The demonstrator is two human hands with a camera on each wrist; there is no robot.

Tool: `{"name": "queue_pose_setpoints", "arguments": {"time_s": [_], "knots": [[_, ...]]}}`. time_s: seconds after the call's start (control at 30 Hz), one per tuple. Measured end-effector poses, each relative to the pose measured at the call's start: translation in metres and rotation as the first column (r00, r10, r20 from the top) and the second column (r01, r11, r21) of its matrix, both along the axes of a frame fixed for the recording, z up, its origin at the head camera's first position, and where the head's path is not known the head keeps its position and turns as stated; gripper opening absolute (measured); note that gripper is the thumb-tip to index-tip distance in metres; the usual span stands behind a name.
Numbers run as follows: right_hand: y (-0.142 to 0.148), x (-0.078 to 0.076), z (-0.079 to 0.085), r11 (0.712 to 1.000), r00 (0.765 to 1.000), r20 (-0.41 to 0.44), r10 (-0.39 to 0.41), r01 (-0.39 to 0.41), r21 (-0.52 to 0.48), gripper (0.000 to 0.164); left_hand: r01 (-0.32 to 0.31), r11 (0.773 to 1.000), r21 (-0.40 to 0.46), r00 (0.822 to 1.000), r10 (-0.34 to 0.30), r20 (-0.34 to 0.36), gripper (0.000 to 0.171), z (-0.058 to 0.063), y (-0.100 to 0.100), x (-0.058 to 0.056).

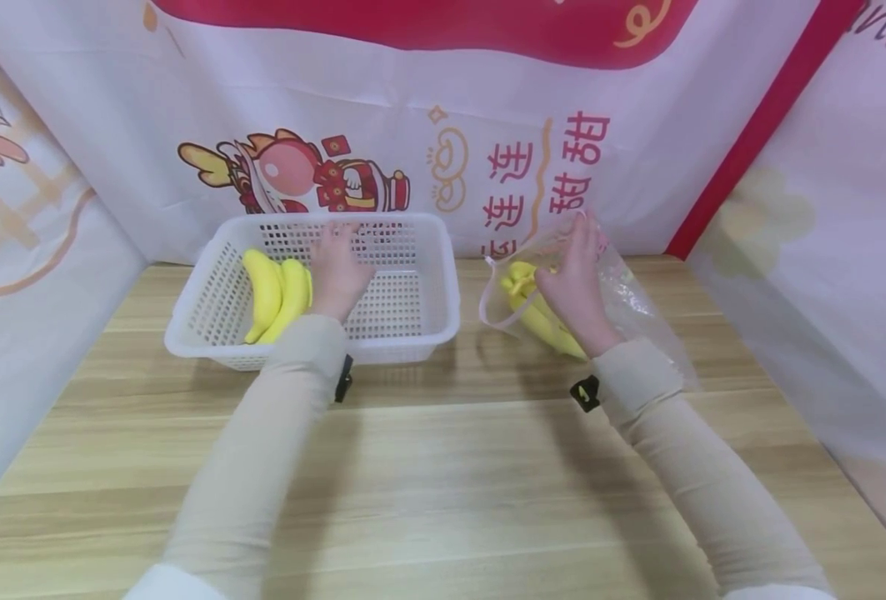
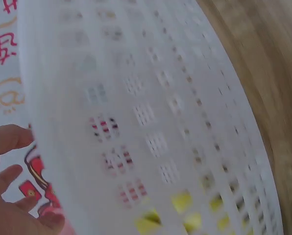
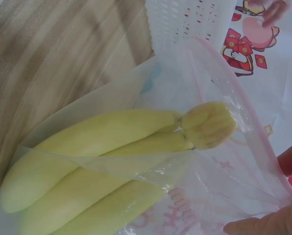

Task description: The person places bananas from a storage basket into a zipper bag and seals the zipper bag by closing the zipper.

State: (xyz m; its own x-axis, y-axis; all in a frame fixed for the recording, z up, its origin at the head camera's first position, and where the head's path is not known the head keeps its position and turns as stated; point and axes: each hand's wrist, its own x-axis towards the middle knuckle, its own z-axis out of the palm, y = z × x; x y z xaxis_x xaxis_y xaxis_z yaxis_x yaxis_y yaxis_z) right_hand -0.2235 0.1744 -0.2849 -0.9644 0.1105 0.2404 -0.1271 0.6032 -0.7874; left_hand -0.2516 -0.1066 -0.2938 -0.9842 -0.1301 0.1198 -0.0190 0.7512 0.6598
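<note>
My left hand (image 1: 339, 271) is over the white plastic basket (image 1: 443, 321), its fingers spread and holding nothing. In the left wrist view the same hand (image 2: 13, 181) appears beside the basket's perforated wall (image 2: 151, 117). Yellow bananas (image 1: 264, 292) lie in the basket's left part, just left of that hand. With my right hand (image 1: 579, 287) I pinch the pink-edged mouth of a clear zip bag (image 1: 633, 312). A bunch of bananas (image 3: 92, 142) lies inside the bag, its stem end toward the bag's mouth. The right wrist view shows only fingertips (image 3: 263, 225) at the bag's edge.
The basket and bag stand side by side toward the back of a wood-grain table (image 1: 427, 492). A printed cloth (image 1: 412, 92) hangs right behind them, and cloth walls close off both sides.
</note>
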Motion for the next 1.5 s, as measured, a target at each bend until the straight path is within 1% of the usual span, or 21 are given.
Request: {"name": "queue_pose_setpoints", "arguments": {"time_s": [0.1,0.17,0.27,0.37,0.47,0.57,0.63,0.7,0.77,0.83,0.87,0.93,1.03,1.13,1.27,1.37,1.5], "knots": [[0.0,0.0,-0.001,1.0,1.0,-0.003,0.0,0.0,-0.002,0.096,-0.032,0.994,-0.103,0.999,0.035,0.029,0.069,-0.002,-0.015,0.002],[0.001,0.0,-0.001,1.0,1.0,0.0,0.001,-0.001,-0.008,0.096,-0.051,0.987,-0.149,0.997,0.059,0.045,0.071,-0.004,-0.025,0.004],[0.002,0.0,-0.003,1.0,1.0,0.001,0.002,-0.002,-0.007,0.096,-0.075,0.979,-0.191,0.993,0.091,0.077,0.075,-0.007,-0.041,0.006],[0.002,0.0,-0.003,1.0,1.0,-0.001,0.005,-0.005,-0.004,0.096,-0.083,0.974,-0.212,0.982,0.116,0.147,0.08,-0.01,-0.057,0.009],[0.003,0.0,-0.004,1.0,1.0,-0.005,0.007,-0.007,-0.008,0.096,-0.107,0.974,-0.2,0.97,0.147,0.196,0.08,-0.012,-0.074,0.01],[0.003,0.0,-0.004,1.0,1.0,-0.006,0.011,-0.011,-0.02,0.096,-0.155,0.975,-0.158,0.96,0.187,0.21,0.074,-0.014,-0.09,0.01],[0.002,0.0,-0.004,1.0,1.0,-0.002,0.015,-0.015,-0.027,0.096,-0.171,0.978,-0.118,0.952,0.194,0.237,0.073,-0.016,-0.099,0.011],[0.002,0.001,-0.004,0.999,1.0,0.002,0.015,-0.015,-0.029,0.096,-0.158,0.985,-0.071,0.943,0.172,0.286,0.072,-0.019,-0.106,0.012],[0.002,0.001,-0.005,1.0,1.0,0.006,0.012,-0.012,-0.025,0.096,-0.128,0.991,-0.022,0.935,0.129,0.331,0.072,-0.022,-0.112,0.013],[0.002,0.001,-0.005,1.0,1.0,0.008,0.009,-0.009,-0.021,0.095,-0.11,0.994,0.028,0.932,0.093,0.349,0.07,-0.024,-0.116,0.014],[0.002,0.001,-0.005,1.0,1.0,0.008,0.008,-0.008,-0.021,0.095,-0.104,0.994,0.046,0.934,0.082,0.348,0.069,-0.026,-0.117,0.015],[0.002,0.002,-0.006,1.0,1.0,0.007,0.011,-0.011,-0.023,0.095,-0.099,0.993,0.059,0.937,0.073,0.342,0.068,-0.027,-0.119,0.015],[0.003,0.002,-0.006,1.0,1.0,0.006,0.016,-0.016,-0.024,0.095,-0.108,0.993,0.037,0.933,0.088,0.348,0.065,-0.027,-0.12,0.015],[0.003,0.002,-0.007,1.0,1.0,0.01,0.019,-0.019,-0.022,0.095,-0.097,0.995,0.016,0.932,0.085,0.353,0.063,-0.026,-0.12,0.013],[0.003,0.002,-0.007,1.0,1.0,0.014,0.021,-0.021,-0.018,0.094,-0.094,0.995,0.026,0.936,0.079,0.342,0.059,-0.029,-0.115,0.011],[0.003,0.003,-0.007,1.0,1.0,0.015,0.023,-0.023,-0.008,0.093,-0.105,0.994,0.041,0.936,0.085,0.341,0.059,-0.032,-0.111,0.012],[0.003,0.002,-0.008,1.0,1.0,0.014,0.023,-0.023,0.0,0.093,-0.101,0.994,0.04,0.934,0.08,0.349,0.061,-0.032,-0.108,0.011]]}}
